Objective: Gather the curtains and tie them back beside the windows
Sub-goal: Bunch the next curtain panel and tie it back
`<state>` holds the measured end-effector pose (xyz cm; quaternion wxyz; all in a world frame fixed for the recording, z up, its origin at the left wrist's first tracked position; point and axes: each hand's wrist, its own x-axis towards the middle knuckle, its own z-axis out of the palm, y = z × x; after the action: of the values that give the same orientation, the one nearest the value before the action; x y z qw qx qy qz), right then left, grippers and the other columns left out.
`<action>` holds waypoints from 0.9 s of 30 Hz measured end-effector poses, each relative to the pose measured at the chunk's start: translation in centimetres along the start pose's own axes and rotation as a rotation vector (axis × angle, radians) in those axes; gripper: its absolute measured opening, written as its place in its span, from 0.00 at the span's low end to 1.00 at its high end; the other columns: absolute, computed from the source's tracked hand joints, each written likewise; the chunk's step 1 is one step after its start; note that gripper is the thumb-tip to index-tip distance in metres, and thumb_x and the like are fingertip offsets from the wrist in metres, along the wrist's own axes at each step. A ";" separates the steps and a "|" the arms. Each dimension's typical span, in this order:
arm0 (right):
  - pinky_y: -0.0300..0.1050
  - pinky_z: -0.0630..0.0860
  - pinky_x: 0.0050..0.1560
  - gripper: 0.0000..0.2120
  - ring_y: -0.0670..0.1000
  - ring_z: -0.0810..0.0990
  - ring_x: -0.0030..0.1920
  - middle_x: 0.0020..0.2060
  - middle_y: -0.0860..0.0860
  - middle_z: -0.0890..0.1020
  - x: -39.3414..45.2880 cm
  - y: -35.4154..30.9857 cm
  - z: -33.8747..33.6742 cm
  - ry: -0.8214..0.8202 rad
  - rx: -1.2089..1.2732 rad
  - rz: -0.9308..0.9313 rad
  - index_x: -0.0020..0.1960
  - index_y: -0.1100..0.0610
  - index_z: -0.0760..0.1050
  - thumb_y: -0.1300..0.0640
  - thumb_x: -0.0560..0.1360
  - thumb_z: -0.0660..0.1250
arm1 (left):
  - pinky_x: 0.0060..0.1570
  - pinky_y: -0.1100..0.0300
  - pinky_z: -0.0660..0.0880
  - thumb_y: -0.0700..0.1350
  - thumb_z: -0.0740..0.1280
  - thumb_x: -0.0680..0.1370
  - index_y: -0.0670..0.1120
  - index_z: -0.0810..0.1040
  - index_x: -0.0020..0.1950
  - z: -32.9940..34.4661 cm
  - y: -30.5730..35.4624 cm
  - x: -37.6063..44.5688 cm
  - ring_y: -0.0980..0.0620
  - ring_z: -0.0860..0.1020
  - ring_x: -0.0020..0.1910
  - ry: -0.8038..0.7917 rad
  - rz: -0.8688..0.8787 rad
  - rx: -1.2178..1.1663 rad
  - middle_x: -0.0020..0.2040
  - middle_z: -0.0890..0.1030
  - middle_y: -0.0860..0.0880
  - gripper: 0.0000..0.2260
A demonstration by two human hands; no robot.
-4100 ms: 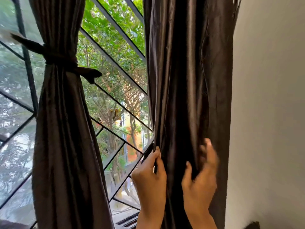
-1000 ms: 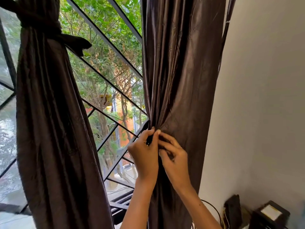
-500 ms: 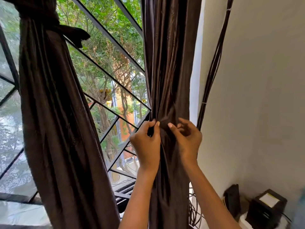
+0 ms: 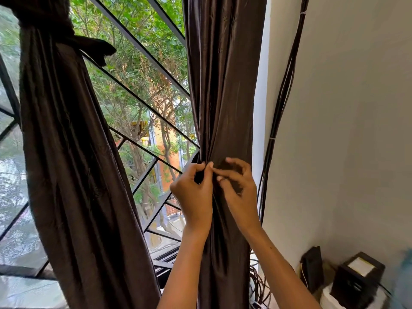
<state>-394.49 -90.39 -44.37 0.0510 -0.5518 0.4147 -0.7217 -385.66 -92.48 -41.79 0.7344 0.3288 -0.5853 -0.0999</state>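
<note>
Two dark brown curtains hang at a window. The left curtain (image 4: 73, 175) is gathered and bound near its top by a knotted tie-back (image 4: 89, 46). The right curtain (image 4: 223, 85) hangs bunched into a narrow column beside the wall. My left hand (image 4: 194, 192) pinches a dark strip of fabric at the curtain's left edge. My right hand (image 4: 239, 186) holds another dark piece of fabric against the front of the bunch. The fingertips of both hands nearly meet at mid-height of the curtain.
A window with black diagonal bars (image 4: 142, 103) fills the middle, trees outside. A bundle of black cables (image 4: 281, 103) runs down the white wall (image 4: 345, 130) on the right. Small dark boxes (image 4: 356, 279) stand in the bottom right corner.
The right curtain has been gathered from a wide hanging panel into a tight column, baring the wall strip and cables. Both hands have come together at its front with the dark fabric ends.
</note>
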 end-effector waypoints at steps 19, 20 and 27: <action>0.32 0.74 0.42 0.14 0.43 0.78 0.44 0.44 0.49 0.76 -0.6 -0.3 0.9 0.037 -0.136 -0.072 0.60 0.55 0.79 0.65 0.76 0.66 | 0.31 0.75 0.67 0.44 0.71 0.75 0.42 0.83 0.41 0.1 0.3 -0.9 0.64 0.76 0.30 -0.013 0.051 -0.005 0.33 0.80 0.56 0.06; 0.32 0.74 0.41 0.14 0.43 0.78 0.44 0.46 0.48 0.76 -0.6 -0.2 0.9 0.012 -0.170 -0.070 0.62 0.53 0.78 0.63 0.77 0.65 | 0.30 0.76 0.65 0.45 0.70 0.75 0.43 0.83 0.41 0.1 0.6 -1.1 0.64 0.75 0.29 -0.027 0.055 -0.019 0.31 0.80 0.56 0.07; 0.45 0.77 0.56 0.14 0.46 0.75 0.57 0.56 0.48 0.73 -0.6 1.0 0.1 -0.133 -0.222 -0.107 0.60 0.53 0.79 0.61 0.76 0.64 | 0.28 0.69 0.68 0.45 0.74 0.72 0.44 0.82 0.38 0.7 0.0 -0.3 0.58 0.76 0.28 0.002 0.000 0.016 0.31 0.81 0.54 0.06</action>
<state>-394.52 -90.74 -45.46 -0.0218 -0.6221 0.4578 -0.6348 -386.38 -92.56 -41.92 0.7322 0.3348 -0.5854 -0.0951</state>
